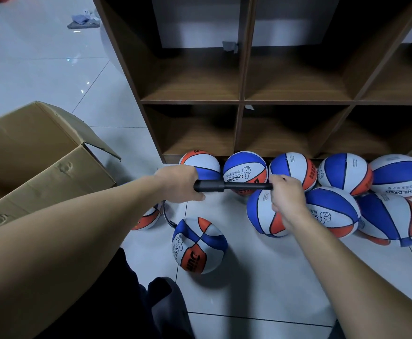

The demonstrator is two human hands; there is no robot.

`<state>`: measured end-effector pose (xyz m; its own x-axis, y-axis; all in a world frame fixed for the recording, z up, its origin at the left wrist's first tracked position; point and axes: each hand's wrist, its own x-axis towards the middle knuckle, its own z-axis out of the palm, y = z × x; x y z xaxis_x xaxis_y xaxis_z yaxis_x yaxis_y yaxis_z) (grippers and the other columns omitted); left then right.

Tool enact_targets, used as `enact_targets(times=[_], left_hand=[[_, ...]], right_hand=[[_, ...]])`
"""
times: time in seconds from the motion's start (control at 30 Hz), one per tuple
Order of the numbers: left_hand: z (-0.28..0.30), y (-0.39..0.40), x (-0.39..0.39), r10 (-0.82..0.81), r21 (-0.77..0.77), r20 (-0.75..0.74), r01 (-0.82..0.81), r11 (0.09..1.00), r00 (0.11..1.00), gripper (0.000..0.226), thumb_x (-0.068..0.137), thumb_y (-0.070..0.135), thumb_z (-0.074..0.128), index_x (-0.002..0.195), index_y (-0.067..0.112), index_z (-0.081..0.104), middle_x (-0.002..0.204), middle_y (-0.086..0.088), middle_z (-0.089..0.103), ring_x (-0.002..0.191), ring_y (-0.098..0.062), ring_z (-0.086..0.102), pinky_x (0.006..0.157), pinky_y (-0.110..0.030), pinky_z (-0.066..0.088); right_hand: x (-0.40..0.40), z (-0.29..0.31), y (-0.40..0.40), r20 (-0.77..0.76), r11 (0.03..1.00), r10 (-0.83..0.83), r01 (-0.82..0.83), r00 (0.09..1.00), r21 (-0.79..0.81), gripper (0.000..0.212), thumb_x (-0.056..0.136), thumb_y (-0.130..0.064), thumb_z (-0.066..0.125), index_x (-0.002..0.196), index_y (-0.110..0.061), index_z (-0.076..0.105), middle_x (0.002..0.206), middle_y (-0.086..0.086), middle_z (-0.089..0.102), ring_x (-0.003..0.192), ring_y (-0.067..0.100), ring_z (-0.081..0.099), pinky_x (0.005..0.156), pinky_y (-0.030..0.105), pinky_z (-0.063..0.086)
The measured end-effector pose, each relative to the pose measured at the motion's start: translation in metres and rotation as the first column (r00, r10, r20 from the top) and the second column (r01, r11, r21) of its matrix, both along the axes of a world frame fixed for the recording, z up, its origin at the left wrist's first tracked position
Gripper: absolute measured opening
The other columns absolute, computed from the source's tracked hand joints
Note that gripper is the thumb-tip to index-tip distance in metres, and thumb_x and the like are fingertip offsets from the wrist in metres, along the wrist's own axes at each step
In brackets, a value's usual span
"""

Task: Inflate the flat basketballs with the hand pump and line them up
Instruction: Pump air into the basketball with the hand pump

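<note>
Pump (pixel 224 185) held level: left hand (pixel 179 184) grip clenched round barrel, right hand (pixel 287 195) round handle.

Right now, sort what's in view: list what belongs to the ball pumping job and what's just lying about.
Job: hand pump, gripped by left hand and right hand; ball on its hose; basketballs by the shelf; open cardboard box.

Lying about: cloths on the far floor; paper scrap in the shelf unit.
</note>
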<state>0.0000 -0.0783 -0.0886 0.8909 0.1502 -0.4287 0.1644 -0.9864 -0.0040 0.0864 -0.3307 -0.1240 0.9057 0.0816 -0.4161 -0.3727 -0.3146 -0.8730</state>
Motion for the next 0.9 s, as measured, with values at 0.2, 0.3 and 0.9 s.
enact_targets(times=[0.2, 0.3, 0.9], left_hand=[[-0.001, -0.009, -0.006, -0.057, 0.103, 0.02, 0.055, 0.993, 0.998, 0.041, 0.097, 0.065, 0.059, 0.082, 0.027, 0.052, 0.08, 0.002, 0.061, 0.073, -0.018, 0.059, 0.059, -0.033, 0.044], [0.001, -0.01, -0.009, -0.079, 0.12, 0.061, 0.071, 0.99, 0.995, 0.042, 0.098, 0.064, 0.057, 0.079, 0.027, 0.05, 0.078, 0.003, 0.061, 0.071, -0.019, 0.06, 0.06, -0.033, 0.045], [0.0, -0.022, -0.009, -0.077, 0.061, 0.072, 0.073, 0.995, 0.994, 0.04, 0.098, 0.062, 0.058, 0.079, 0.028, 0.052, 0.076, 0.004, 0.06, 0.068, -0.017, 0.057, 0.057, -0.031, 0.039]], right_hand=[[-0.014, -0.01, 0.008, -0.053, 0.987, -0.141, 0.136, 0.989, -0.081, 0.033, 0.091, -0.021, 0.052, 0.065, -0.022, 0.033, 0.057, -0.002, 0.025, 0.06, 0.024, 0.022, 0.056, 0.036, 0.02], [-0.023, -0.011, 0.017, 0.044, 0.979, -0.132, 0.138, 0.99, -0.153, 0.031, 0.097, -0.021, 0.052, 0.067, -0.013, 0.047, 0.058, 0.001, 0.04, 0.058, 0.027, 0.036, 0.056, 0.034, 0.029], [-0.052, -0.005, 0.048, 0.139, 0.996, -0.048, 0.057, 0.989, -0.062, 0.038, 0.099, -0.016, 0.048, 0.063, -0.018, 0.037, 0.061, -0.001, 0.04, 0.062, 0.023, 0.035, 0.058, 0.036, 0.027]])
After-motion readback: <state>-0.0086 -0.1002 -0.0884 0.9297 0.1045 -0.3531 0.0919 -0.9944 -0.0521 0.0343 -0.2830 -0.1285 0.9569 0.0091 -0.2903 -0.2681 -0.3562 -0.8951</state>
